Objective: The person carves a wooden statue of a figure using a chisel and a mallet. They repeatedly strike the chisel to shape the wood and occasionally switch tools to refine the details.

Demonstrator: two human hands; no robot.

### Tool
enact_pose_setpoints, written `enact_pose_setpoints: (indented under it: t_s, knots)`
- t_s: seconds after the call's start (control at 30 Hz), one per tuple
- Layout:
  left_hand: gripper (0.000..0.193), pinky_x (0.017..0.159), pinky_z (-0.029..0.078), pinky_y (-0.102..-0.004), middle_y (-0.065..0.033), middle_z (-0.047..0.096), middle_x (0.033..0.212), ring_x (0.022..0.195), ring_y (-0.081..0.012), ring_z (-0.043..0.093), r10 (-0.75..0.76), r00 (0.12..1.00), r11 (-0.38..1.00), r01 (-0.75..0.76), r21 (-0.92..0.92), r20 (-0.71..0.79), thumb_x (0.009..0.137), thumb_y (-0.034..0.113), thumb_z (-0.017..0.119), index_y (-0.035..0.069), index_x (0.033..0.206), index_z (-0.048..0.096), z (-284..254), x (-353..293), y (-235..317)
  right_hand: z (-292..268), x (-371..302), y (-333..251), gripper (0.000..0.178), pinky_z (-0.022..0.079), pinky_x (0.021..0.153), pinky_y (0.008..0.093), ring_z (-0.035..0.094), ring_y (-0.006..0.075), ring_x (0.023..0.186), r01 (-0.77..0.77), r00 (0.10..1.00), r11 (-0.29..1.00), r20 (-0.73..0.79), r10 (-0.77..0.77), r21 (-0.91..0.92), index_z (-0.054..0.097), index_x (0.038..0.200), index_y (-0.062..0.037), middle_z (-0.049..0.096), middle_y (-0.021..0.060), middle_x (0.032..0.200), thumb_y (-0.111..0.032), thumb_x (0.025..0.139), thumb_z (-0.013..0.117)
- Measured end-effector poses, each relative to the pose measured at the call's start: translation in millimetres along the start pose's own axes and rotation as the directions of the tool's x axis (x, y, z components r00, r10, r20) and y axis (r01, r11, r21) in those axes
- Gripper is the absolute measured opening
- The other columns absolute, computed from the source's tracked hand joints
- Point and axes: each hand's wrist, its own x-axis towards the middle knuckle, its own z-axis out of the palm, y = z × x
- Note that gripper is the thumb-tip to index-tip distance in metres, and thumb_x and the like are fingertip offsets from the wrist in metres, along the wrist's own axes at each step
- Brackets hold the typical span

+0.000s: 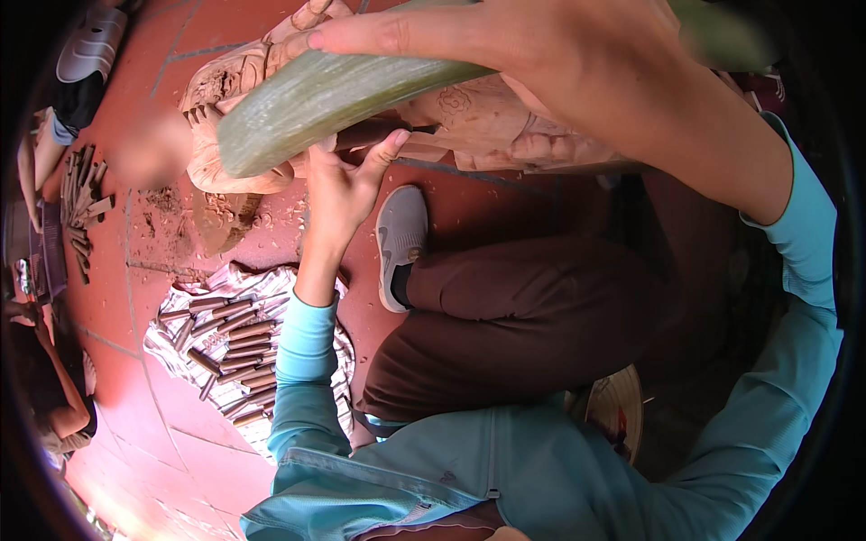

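A long green, flat-faced club (pixel 298 113) passes across the upper view, blurred by motion toward its right end. My right hand (pixel 568 63) is wrapped over it, one finger stretched along its top. Below the club, my left hand (pixel 347 185) is closed by a dark brown-handled chisel (pixel 370 133), thumb raised beside it. The club hides most of my left fingers and part of the chisel. Both hands are over a large carved wooden figure (pixel 505 113) in pale wood, with rounded forms and a flower-like relief. Its middle is covered by the club and my hands.
Several dark-handled tools (pixel 248 347) lie on a striped cloth (pixel 185 293) at left. Wood chips litter the red tiled floor (pixel 149 307). More tools (pixel 81 194) lie farther left, near other people. My shoe (pixel 401 239) is close to the carving.
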Motion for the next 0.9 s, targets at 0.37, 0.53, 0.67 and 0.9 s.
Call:
enact_pose_setpoints:
  t_s: [0.37,0.53,0.67,0.9]
  knots:
    - [0.060,0.088,0.047,-0.0307,-0.0139,0.061,0.111,0.094,-0.0199,0.061,-0.067,0.998,0.998,0.067,0.008,0.003,0.078,0.011,0.078,-0.004,0.124,0.043,1,-6,-10,-3,1,0,0.044,0.041,0.049,0.0327,0.053,0.0227,0.056,0.005,1.000,0.999,0.006,-0.005,0.032,0.052,0.121,-0.0164,0.053,0.0082,0.075,-0.024,0.079,0.062]
    - [0.045,0.084,0.048,-0.0302,-0.0119,0.064,0.104,0.093,-0.0178,0.061,-0.037,0.998,0.999,0.037,-0.001,-0.041,0.078,0.010,0.077,-0.005,0.114,0.053,4,-8,-8,-3,1,-1,0.041,0.042,0.049,0.0332,0.054,0.0232,0.056,0.007,1.000,0.999,0.011,-0.007,0.039,0.052,0.119,-0.0153,0.054,0.0087,0.075,-0.022,0.079,0.062]
    - [0.037,0.080,0.050,-0.0289,-0.0107,0.067,0.097,0.089,-0.0159,0.062,0.023,0.998,1.000,-0.024,-0.011,-0.059,0.079,0.009,0.077,-0.005,0.107,0.058,6,-6,-4,-1,3,-2,0.039,0.042,0.049,0.0336,0.054,0.0237,0.056,0.011,1.000,0.999,0.013,-0.011,0.031,0.053,0.116,-0.0144,0.054,0.0092,0.075,-0.021,0.079,0.062]
    - [0.031,0.079,0.049,-0.0284,-0.0099,0.068,0.091,0.083,-0.0149,0.061,-0.023,1.000,1.000,0.023,-0.013,-0.012,0.080,0.010,0.075,-0.006,0.102,0.060,-9,5,-15,1,14,-3,0.035,0.042,0.048,0.0343,0.055,0.0245,0.056,0.037,0.999,0.999,-0.004,-0.037,0.024,0.054,0.113,-0.0129,0.056,0.0099,0.076,-0.019,0.079,0.061]
